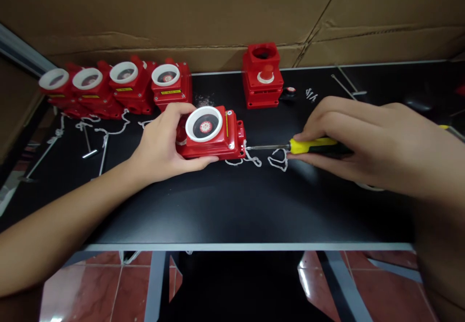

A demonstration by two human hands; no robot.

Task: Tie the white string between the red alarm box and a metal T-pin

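Note:
A red fire alarm box (214,145) with a white ring around a dark round face lies on the black table, its narrow end to the right. My left hand (165,143) is closed around its left part, thumb along the near side and fingers over the far side. From the right, my right hand (337,138) grips the yellow and black handle of a screwdriver (269,146). The screwdriver's tip meets the box's right end, where a white cord (253,157) hangs. Part of the handle is hidden under my right fingers.
Several similar red boxes (125,87) with white rings stand at the back left, cords and small metal hammers (89,143) before them. Another red box (263,75) without a ring stands at the back. Loose screws (311,94) lie right of it. A cardboard wall (203,12) closes the back.

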